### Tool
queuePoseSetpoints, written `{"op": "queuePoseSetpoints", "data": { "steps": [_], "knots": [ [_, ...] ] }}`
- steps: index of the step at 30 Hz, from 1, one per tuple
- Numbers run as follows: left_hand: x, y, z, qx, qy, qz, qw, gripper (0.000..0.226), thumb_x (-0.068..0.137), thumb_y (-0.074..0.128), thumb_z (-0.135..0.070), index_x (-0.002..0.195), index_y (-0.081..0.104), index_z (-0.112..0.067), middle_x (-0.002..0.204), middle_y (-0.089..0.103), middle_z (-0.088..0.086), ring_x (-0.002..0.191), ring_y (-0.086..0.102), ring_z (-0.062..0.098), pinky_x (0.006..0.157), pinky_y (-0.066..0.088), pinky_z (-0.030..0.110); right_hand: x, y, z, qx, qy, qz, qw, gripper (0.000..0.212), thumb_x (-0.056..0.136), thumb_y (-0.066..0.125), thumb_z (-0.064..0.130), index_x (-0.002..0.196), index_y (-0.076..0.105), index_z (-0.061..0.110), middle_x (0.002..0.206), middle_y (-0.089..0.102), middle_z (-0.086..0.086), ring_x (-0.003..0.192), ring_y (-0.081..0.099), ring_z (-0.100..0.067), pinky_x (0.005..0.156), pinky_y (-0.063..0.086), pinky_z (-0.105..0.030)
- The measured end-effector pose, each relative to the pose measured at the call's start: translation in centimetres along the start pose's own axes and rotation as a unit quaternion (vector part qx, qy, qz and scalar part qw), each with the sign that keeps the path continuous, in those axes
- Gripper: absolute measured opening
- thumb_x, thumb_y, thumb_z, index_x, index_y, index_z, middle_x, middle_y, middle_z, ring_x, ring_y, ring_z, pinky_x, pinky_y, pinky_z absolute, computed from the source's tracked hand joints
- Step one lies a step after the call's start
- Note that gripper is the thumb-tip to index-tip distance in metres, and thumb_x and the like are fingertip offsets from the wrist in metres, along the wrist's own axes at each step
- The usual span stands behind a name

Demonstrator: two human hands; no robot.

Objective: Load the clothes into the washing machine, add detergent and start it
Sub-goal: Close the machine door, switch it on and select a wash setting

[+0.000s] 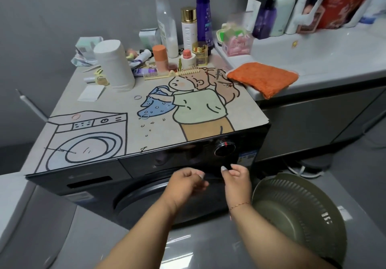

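The black front-loading washing machine (146, 176) stands in front of me, its round door (146, 202) shut. A program dial (225, 148) sits at the top right of its front panel, and the detergent drawer (89, 182) is at the top left. My left hand (186, 182) and my right hand (237, 178) hover close together before the upper edge of the door, fingers loosely curled and holding nothing I can make out. A round green laundry basket (313, 222) on the floor to the right shows an empty inside. No clothes are visible.
A cartoon-printed mat (125, 110) covers the machine top, crowded at the back with bottles, a paper roll (116, 66), tubes and a comb. An orange cloth (263, 79) lies on the sink counter (334, 59) at right. A white appliance (18, 216) stands at left.
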State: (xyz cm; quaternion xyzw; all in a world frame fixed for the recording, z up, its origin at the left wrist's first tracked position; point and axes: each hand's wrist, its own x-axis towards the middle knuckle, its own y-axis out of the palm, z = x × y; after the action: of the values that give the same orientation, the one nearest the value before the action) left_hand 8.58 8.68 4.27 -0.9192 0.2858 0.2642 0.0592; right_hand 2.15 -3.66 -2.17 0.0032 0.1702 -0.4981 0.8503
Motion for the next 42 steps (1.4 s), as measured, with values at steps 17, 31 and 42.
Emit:
{"op": "queuePoseSetpoints", "data": {
  "steps": [17, 31, 42],
  "knots": [
    [3.0, -8.3, -8.3, 0.668, 0.230, -0.075, 0.704, 0.050, 0.102, 0.013, -0.046, 0.152, 0.013, -0.043, 0.164, 0.007, -0.008, 0.151, 0.001, 0.016, 0.120, 0.000, 0.051, 0.3, -0.7, 5.1, -0.142, -0.132, -0.051, 0.980, 0.051, 0.073, 0.075, 0.044, 0.107, 0.054, 0.013, 0.097, 0.058, -0.002, 0.089, 0.059, -0.020, 0.072, 0.041, -0.025],
    [4.1, -9.8, -9.2, 0.661, 0.256, -0.057, 0.703, 0.048, 0.104, 0.018, -0.042, 0.152, 0.014, -0.041, 0.163, 0.010, -0.010, 0.150, 0.006, 0.014, 0.120, 0.003, 0.045, 0.7, 0.4, 4.9, -0.140, -0.139, -0.080, 0.977, 0.054, 0.071, 0.076, 0.046, 0.104, 0.051, 0.012, 0.090, 0.059, 0.002, 0.085, 0.059, -0.018, 0.056, 0.036, -0.018],
    [4.0, -9.4, -9.0, 0.656, 0.257, -0.072, 0.706, 0.048, 0.104, 0.022, -0.040, 0.152, 0.016, -0.041, 0.163, 0.011, -0.011, 0.150, 0.006, 0.013, 0.121, 0.003, 0.045, 0.8, 0.9, 4.2, -0.215, -0.265, -0.113, 0.933, 0.055, 0.067, 0.081, 0.035, 0.106, 0.051, 0.011, 0.114, 0.052, -0.007, 0.101, 0.058, -0.027, 0.084, 0.049, -0.033]
  ]
}}
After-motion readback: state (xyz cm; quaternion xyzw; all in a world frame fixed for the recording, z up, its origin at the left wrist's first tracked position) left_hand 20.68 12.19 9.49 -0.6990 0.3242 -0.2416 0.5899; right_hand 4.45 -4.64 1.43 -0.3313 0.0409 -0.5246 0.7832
